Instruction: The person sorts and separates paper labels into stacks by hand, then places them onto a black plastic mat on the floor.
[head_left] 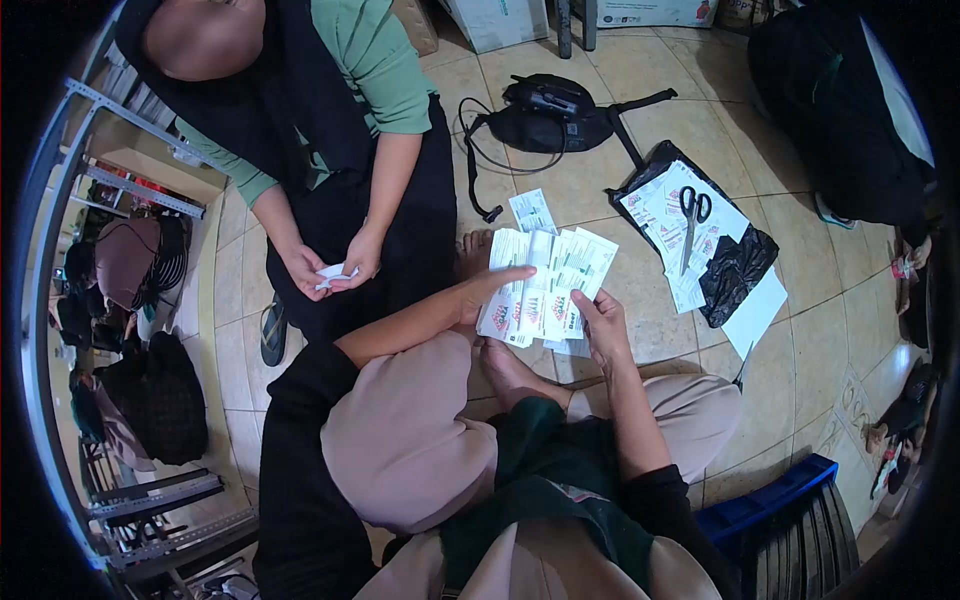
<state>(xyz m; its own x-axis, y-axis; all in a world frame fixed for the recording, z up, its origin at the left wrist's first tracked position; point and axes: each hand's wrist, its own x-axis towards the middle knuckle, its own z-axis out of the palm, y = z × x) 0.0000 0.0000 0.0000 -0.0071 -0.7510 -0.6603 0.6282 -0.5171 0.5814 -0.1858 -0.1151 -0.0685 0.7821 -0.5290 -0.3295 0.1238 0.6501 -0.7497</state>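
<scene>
Several white printed labels (545, 285) with red and green print are fanned out between my two hands. My left hand (492, 291) grips them from the left side, its thumb lying across their upper part. On the right, my right hand (603, 325) pinches their lower right edge between thumb and fingers. Just above the fan, a loose label (532, 211) lies on the tiled floor. Below the fan, part of another paper (568, 347) shows on the floor near my bare foot (515, 372).
Black scissors (692, 225) rest on printed sheets (655, 215) and black plastic (738, 275). A black waist bag (550, 115) lies beyond. A person (385, 90) sits at upper left holding a small paper (335, 276). A blue-edged rack (775, 500) stands lower right.
</scene>
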